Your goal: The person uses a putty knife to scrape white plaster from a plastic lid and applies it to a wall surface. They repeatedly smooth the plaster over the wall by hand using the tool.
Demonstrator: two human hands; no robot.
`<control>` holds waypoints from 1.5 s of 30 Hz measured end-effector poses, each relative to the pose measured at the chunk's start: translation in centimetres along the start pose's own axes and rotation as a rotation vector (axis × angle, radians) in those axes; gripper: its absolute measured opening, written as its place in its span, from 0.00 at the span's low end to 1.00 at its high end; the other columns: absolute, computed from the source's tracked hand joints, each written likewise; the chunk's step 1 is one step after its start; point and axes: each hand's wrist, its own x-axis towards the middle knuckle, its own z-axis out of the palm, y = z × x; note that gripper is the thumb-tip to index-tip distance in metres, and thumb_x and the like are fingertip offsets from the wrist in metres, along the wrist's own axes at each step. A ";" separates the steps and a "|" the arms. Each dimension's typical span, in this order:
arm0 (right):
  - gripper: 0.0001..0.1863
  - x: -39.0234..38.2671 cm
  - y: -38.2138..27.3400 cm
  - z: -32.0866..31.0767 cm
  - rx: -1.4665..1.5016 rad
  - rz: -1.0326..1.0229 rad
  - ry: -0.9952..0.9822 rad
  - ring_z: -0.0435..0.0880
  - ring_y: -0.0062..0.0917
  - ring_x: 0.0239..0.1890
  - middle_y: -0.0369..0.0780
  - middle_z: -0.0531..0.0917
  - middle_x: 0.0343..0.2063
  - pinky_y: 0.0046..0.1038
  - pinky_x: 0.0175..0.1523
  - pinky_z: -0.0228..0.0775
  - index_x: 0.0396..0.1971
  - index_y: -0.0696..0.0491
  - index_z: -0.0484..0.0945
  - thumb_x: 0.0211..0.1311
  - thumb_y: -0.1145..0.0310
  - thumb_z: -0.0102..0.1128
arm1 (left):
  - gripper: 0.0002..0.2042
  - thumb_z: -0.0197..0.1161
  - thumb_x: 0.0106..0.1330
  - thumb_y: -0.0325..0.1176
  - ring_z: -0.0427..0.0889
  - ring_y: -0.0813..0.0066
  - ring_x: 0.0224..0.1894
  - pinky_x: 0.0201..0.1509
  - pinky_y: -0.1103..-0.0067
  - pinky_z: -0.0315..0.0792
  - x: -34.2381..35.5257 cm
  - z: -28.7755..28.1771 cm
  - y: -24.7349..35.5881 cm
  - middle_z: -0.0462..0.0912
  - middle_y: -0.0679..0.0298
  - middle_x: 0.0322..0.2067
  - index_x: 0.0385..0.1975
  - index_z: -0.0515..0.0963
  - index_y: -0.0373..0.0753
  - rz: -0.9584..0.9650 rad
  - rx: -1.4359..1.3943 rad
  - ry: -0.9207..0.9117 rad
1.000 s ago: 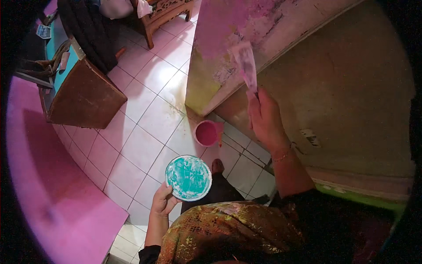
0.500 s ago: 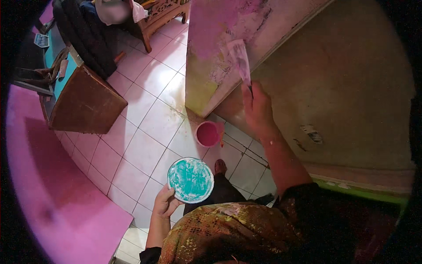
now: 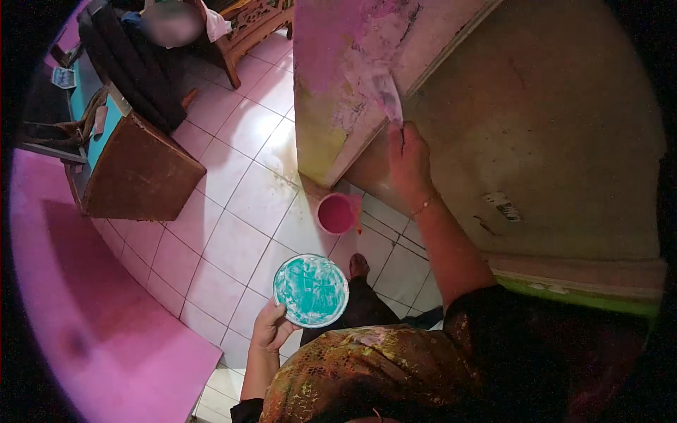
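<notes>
My left hand (image 3: 272,327) grips the rim of a round, teal lid (image 3: 310,290) smeared with white paste, held level in front of my body. Reaching up and to the right, my right hand (image 3: 411,161) is closed round the handle of a putty knife (image 3: 386,95). Its pale, smeared blade lies against the narrow face of a pink wall (image 3: 335,84), over a rough patch with pale filler and dark marks. The wall turns yellowish near its foot. My fingers hide most of the knife's handle.
A pink bucket (image 3: 336,214) stands on the white floor tiles (image 3: 240,183) at the wall's foot. To the right is a brownish panel (image 3: 536,127). A wooden cabinet (image 3: 144,169), a carved wooden bench (image 3: 247,35) and a person (image 3: 173,25) are at the far left.
The putty knife's blade has slid slightly down along the wall, and more of it is turned edge-on. My right wrist has rotated, showing a bracelet. My left hand still holds the lid.
</notes>
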 end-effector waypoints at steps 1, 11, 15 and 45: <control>0.14 -0.4 0.8 -0.1 -0.045 0.034 0.000 0.66 0.14 0.13 0.32 0.67 0.13 0.23 0.17 0.58 0.31 0.55 0.72 0.70 0.61 0.44 | 0.35 0.65 0.58 0.41 0.77 0.57 0.51 0.50 0.60 0.76 0.0 -0.2 -0.1 0.71 0.50 0.54 0.61 0.56 0.31 0.000 0.003 0.000; 0.12 0.0 -3.2 -2.2 0.219 0.241 -0.109 0.66 0.15 0.13 0.34 0.69 0.13 0.23 0.18 0.58 0.30 0.55 0.72 0.70 0.65 0.45 | 0.36 0.65 0.58 0.40 0.76 0.55 0.52 0.51 0.58 0.75 0.1 -1.3 -0.7 0.70 0.49 0.55 0.62 0.56 0.32 0.027 -0.031 0.010; 0.12 -2.0 1.8 -0.2 -0.149 0.125 -0.086 0.70 0.19 0.17 0.37 0.70 0.15 0.28 0.23 0.63 0.31 0.57 0.71 0.69 0.64 0.46 | 0.35 0.65 0.59 0.39 0.76 0.54 0.52 0.51 0.58 0.75 0.3 -1.5 -0.8 0.70 0.49 0.55 0.62 0.56 0.33 0.000 -0.041 -0.020; 0.15 -8.5 3.2 4.9 -0.062 0.344 -0.220 0.79 0.52 0.32 0.56 0.78 0.29 0.45 0.36 0.69 0.36 0.61 0.71 0.69 0.62 0.44 | 0.32 0.64 0.60 0.38 0.77 0.57 0.51 0.51 0.61 0.75 0.9 -3.8 -1.4 0.71 0.51 0.54 0.60 0.58 0.32 -0.043 -0.059 -0.002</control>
